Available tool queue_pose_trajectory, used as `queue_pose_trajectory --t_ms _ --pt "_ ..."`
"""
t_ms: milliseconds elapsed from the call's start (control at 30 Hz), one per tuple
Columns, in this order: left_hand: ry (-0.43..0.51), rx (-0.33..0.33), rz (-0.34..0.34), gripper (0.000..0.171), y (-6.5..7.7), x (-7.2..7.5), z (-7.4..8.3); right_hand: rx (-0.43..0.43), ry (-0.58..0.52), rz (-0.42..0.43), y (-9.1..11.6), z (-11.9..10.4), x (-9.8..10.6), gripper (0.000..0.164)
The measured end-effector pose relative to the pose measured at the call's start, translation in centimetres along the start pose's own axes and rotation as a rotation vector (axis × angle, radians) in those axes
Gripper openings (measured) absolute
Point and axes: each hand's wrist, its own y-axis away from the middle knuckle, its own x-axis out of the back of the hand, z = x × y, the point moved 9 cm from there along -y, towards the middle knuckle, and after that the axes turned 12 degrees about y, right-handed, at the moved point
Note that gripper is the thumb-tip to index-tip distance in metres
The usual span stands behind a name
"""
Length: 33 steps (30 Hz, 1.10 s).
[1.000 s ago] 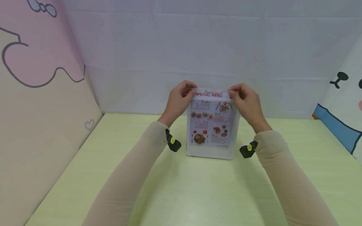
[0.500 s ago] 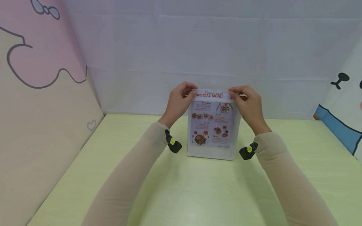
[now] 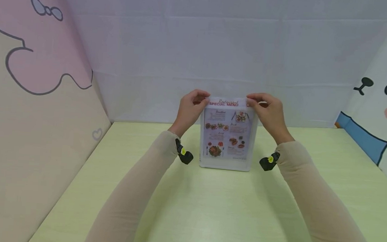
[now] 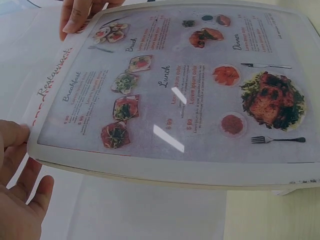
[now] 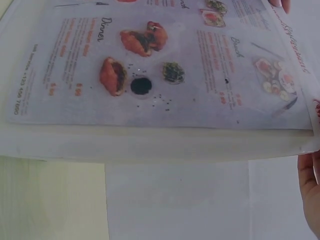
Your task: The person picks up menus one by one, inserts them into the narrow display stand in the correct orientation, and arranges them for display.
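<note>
A printed restaurant menu sheet (image 3: pixel 227 136) sits inside a white-framed clear display holder (image 3: pixel 225 164) that stands upright on the table. Its heading strip sticks out above the holder's top edge, and a blank band shows below the sheet. At the strip's left corner, my left hand (image 3: pixel 190 107) pinches the sheet between thumb and fingers. The right hand (image 3: pixel 271 110) pinches the opposite top corner. In the left wrist view, fingers of the left hand (image 4: pixel 22 185) meet the sheet's corner right at the holder's edge. Only part of the right hand (image 5: pixel 310 192) shows in the right wrist view.
The pale yellow-green table (image 3: pixel 207 212) spreads around the holder. Close behind it hangs a white cloth backdrop (image 3: pixel 219 44). Cartoon-printed panels stand on the left (image 3: pixel 50 51) and right (image 3: pixel 383 111). Black wrist cameras (image 3: pixel 185 157) sit under both wrists.
The menu sheet has slid slightly down within the holder, and both hands have come down a little with it. The right hand and wrist have also shifted slightly right.
</note>
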Motion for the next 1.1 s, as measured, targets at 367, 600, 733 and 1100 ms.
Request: queue_pose_trajectory --t_ms 367,600,733,1100 --pt "0.032 0.044 -0.005 0.02 0.2 0.2 -0.9 -0.015 0.046 -0.018 0.2 0.8 0.0 0.031" --pt "0.041 0.073 -0.012 0.021 0.4 0.2 -1.4 -0.025 0.056 -0.063 0.5 1.0 -0.3 0.034" --pt "0.032 0.082 -0.018 0.019 0.6 0.2 -1.5 -0.035 0.063 -0.087 0.7 1.1 -0.5 0.035" --pt "0.015 0.121 -0.028 0.019 1.1 0.1 -2.0 -0.035 0.06 -0.12 0.9 1.3 -0.9 0.033"
